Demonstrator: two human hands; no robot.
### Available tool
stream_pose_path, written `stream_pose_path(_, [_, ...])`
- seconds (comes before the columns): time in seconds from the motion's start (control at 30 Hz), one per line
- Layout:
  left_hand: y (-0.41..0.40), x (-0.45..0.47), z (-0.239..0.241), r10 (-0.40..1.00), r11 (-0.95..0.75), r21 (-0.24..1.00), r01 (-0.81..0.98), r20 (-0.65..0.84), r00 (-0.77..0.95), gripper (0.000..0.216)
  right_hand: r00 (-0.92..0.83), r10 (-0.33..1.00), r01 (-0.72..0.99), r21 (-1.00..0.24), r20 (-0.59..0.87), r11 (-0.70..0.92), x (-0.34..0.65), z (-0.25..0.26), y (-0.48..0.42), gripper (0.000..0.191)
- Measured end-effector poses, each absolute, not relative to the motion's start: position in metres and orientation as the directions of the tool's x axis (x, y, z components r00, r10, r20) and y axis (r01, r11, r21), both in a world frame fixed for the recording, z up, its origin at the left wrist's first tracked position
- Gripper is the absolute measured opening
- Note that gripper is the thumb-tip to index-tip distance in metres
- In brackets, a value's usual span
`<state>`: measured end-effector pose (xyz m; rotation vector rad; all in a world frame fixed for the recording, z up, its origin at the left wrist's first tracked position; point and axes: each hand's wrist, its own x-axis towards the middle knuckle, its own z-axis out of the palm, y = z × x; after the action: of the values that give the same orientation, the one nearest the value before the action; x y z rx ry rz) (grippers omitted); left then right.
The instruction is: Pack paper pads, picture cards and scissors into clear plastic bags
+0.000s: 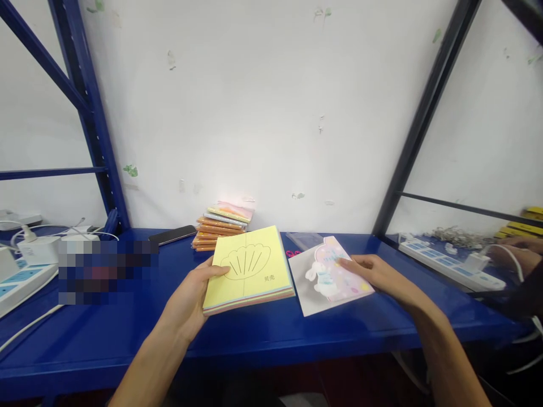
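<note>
My left hand [197,288] grips a thick stack of coloured paper sheets [250,268], thumb on top. The uppermost sheet is yellow with a shell outline and two printed characters; blue and reddish edges show below it. To the right, my right hand [365,268] pinches a white card [309,299] together with a pastel pink-and-purple piece [339,277] that carries a white rabbit picture. The card and the stack are held close side by side above the blue table. Fingers under both things are hidden.
Behind the paper stands a pile of packets [218,229], mostly orange. A clear plastic bag [303,242] and a bit of pink string [292,254] lie by the wall. A phone [173,234] rests at the back left. Power strips [25,277] and cables flank the blue table [263,333].
</note>
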<state>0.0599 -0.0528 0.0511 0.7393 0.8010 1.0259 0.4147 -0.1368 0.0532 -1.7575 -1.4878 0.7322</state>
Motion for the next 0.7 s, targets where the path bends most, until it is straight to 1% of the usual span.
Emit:
stream_pose_path(0.1, [-0.054, 0.066, 0.048, 0.925, 0.336, 0.831, -0.443, -0.203, 0.321, 0.068, 0.119, 0.992, 0.477, -0.879, 0.047, -0.015, 0.399, 0.055, -0.134, 0.054])
stream_pose_path(0.17, [-0.055, 0.071, 0.044, 0.93, 0.315, 0.842, -0.438, -0.183, 0.318, 0.065, 0.116, 0.992, 0.357, -0.934, 0.054, 0.009, 0.391, 0.051, -0.127, 0.049])
stream_pose_path(0.23, [-0.056, 0.076, 0.04, 0.945, 0.276, 0.86, -0.43, -0.159, 0.287, 0.061, 0.128, 0.991, 0.216, -0.976, 0.042, 0.014, 0.384, 0.046, -0.121, 0.048])
stream_pose_path(0.3, [-0.058, 0.081, 0.036, 0.964, 0.214, 0.883, -0.418, -0.122, 0.237, 0.057, 0.125, 0.991, 0.134, -0.991, 0.041, 0.024, 0.376, 0.041, -0.115, 0.05])
stream_pose_path(0.37, [-0.059, 0.085, 0.032, 0.981, 0.137, 0.906, -0.4, -0.067, 0.184, 0.054, 0.119, 0.991, 0.168, -0.985, 0.068, 0.048, 0.368, 0.037, -0.112, 0.054])
stream_pose_path(0.5, [-0.057, 0.089, 0.027, 0.995, -0.005, 0.929, -0.37, 0.042, 0.09, 0.059, 0.094, 0.979, 0.404, -0.906, 0.182, 0.129, 0.356, 0.036, -0.109, 0.056])
stream_pose_path(0.6, [-0.053, 0.089, 0.023, 0.994, -0.035, 0.929, -0.369, 0.071, 0.084, 0.058, 0.056, 0.97, 0.506, -0.844, 0.237, 0.177, 0.352, 0.036, -0.108, 0.054])
stream_pose_path(0.7, [-0.049, 0.089, 0.02, 0.993, -0.055, 0.936, -0.347, 0.089, 0.083, 0.054, 0.055, 0.96, 0.593, -0.782, 0.274, 0.189, 0.351, 0.034, -0.107, 0.051])
